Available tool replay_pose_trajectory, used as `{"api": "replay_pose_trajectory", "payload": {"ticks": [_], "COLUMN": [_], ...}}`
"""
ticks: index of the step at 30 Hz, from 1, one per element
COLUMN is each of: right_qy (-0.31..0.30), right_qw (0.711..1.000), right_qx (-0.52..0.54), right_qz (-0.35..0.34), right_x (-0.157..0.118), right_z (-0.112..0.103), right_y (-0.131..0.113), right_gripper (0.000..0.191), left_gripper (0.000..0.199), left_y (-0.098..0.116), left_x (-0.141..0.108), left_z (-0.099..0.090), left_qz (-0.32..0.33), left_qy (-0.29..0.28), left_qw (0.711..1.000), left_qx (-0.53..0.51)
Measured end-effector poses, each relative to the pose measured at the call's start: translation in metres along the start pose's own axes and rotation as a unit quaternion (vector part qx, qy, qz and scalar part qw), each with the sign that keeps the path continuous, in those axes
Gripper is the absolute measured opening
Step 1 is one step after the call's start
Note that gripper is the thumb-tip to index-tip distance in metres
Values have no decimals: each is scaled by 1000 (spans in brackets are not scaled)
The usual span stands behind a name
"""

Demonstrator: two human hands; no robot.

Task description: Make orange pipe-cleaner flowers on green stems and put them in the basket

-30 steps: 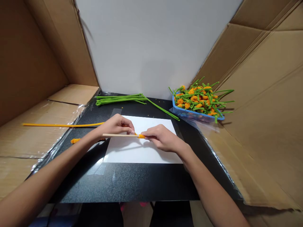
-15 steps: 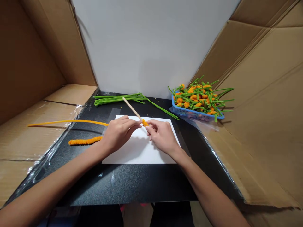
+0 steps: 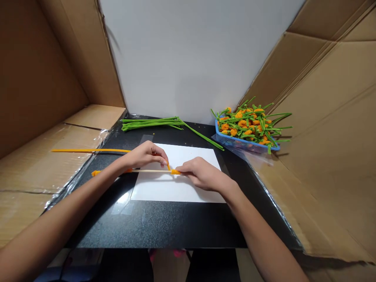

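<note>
My right hand (image 3: 205, 174) is closed on the end of a thin wooden stick (image 3: 151, 171), which lies level above the white sheet. Round the stick, right at those fingertips, sits a short orange pipe cleaner coil (image 3: 175, 172). My left hand (image 3: 145, 154) pinches the orange pipe cleaner (image 3: 168, 166) that rises from this coil. A long straight orange length (image 3: 76, 150) extends leftward from behind that hand. Under my left forearm, partly hidden, lies a thicker, fluffy orange piece (image 3: 95, 173).
Green pipe cleaners (image 3: 149, 123) lie along the back of the black table (image 3: 152, 227). At the back right, a blue basket (image 3: 249, 145) is heaped with orange and green pipe cleaner pieces. White paper (image 3: 170, 192) lies under my hands. Cardboard walls (image 3: 329, 137) stand at both sides.
The stick has swung from slanting up and away to lying level, pointing left. My right hand has come down slightly, and my left hand now draws the strand out above the stick.
</note>
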State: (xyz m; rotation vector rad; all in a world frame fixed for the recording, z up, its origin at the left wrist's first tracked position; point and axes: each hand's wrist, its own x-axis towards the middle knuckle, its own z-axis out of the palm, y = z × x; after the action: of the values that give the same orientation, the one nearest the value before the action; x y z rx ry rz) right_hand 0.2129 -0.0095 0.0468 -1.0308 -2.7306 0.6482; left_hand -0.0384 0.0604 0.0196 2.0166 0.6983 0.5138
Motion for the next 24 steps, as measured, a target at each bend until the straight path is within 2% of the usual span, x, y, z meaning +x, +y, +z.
{"api": "replay_pose_trajectory", "payload": {"ticks": [3,5,7,10,12,14,17,19,20,22,24], "right_qy": [-36,-18,37,159,230,259,232,197,174,121,82], "right_qw": [985,976,971,962,949,922,854,836,842,871,923], "right_qx": [-154,-185,-174,-93,27,204,441,501,504,473,375], "right_qz": [67,117,160,203,212,204,151,106,87,56,21], "right_x": [4,7,9,11,11,11,12,11,10,7,3], "right_z": [7,12,17,19,18,17,16,15,14,12,9], "right_y": [-19,-27,-28,-21,-13,-5,5,10,12,15,14], "right_gripper": [30,34,35,29,26,21,25,31,32,33,28], "left_gripper": [17,15,15,14,15,22,33,36,35,31,25], "left_y": [8,15,22,26,25,22,18,15,15,13,11], "left_x": [1,2,3,3,2,1,0,0,0,-2,-4], "left_z": [3,11,23,41,46,43,29,18,13,5,0], "left_qz": [32,73,114,144,126,79,10,-3,1,14,14], "left_qy": [-13,43,131,226,268,281,228,164,133,73,13], "left_qw": [995,978,943,911,915,935,971,986,991,996,998], "left_qx": [92,193,284,314,274,199,68,10,-11,-41,-54]}}
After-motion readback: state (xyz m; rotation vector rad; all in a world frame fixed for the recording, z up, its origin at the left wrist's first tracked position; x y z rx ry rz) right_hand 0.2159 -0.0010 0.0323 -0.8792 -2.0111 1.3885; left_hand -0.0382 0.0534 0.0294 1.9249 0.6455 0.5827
